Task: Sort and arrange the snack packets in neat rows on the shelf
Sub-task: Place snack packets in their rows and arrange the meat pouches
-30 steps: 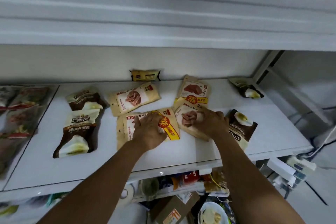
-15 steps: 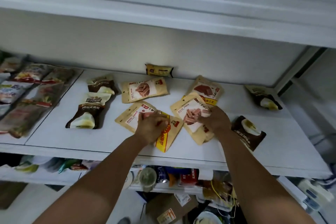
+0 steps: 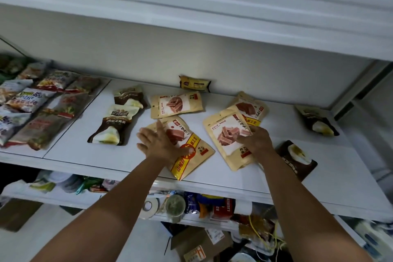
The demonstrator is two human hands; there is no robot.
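**Q:** What has changed in the last half second?

**A:** The left hand [image 3: 161, 144] has opened. Its fingers were curled on the yellow-banded packet [image 3: 192, 160]. Now they lie spread wide and flat on its upper half, pressing it onto the white shelf [image 3: 85, 155].

**Q:** And the other hand?

**A:** The right hand [image 3: 257, 140] is to the right of the yellow-banded packet. Its fingers are bent over the right edge of a tan packet [image 3: 225, 134] printed with red-brown sticks, and they hold it. A narrow strip of bare shelf shows between the tan packet and the yellow-banded packet.

**Q:** What else lies around the yellow-banded packet?

**A:** Just behind it, a sideways packet [image 3: 176, 105] lies flat. Behind it and to the right, a rear packet [image 3: 251, 110] sits partly under the tan packet. Farther back, a small yellow packet [image 3: 194, 84] stands against the back wall. To its left lie two brown packets [image 3: 114, 125], the front one overlapping the lower edge of the one behind. To its right, just past the right wrist, a dark packet [image 3: 297, 159] lies flat. A far packet [image 3: 316, 122] lies farther right and back. Far to its left, on the next board, mixed packets [image 3: 42, 102] lie in blurred rows.

**Q:** Anything below?

**A:** Below it, a lower shelf holds a tape roll [image 3: 150, 206] among clutter too blurred to name. A cardboard box [image 3: 200, 244] sits lower still.
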